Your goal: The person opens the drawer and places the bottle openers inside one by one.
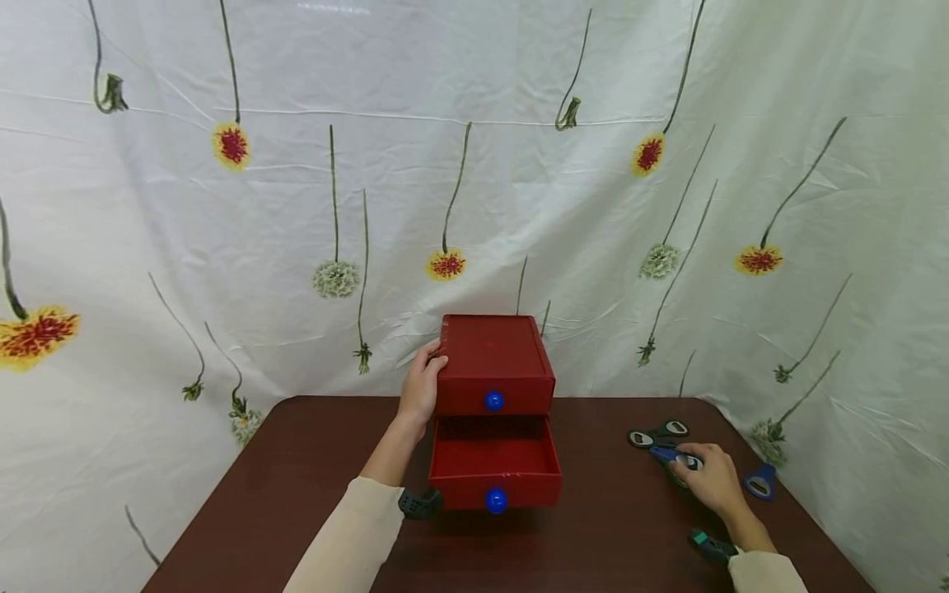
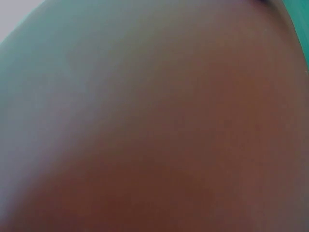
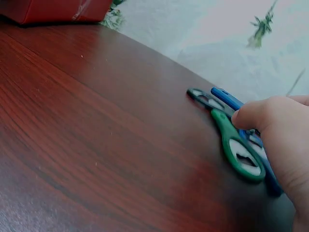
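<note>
Blue, oval-ended plastic-looking tool point(image 1: 663, 452): right part of the dark wood-grain counter point(image 1: 608, 519), pinched in your right grip point(image 1: 710, 478), thumb near fingers. Likely light, stiff, slick; best held by its broad handle. Close beside: green oval handle with pale inset point(image 3: 236, 150); black-handled tool point(image 1: 641, 439); snagging possible. Right: second blue handle point(image 1: 760, 479), near the counter's edge. Room: leftward, to the red two-drawer box point(image 1: 495, 350), lower drawer point(image 1: 463, 492) projecting. Your left grip point(image 1: 419, 391): against its left side, finger closure unclear.
</note>
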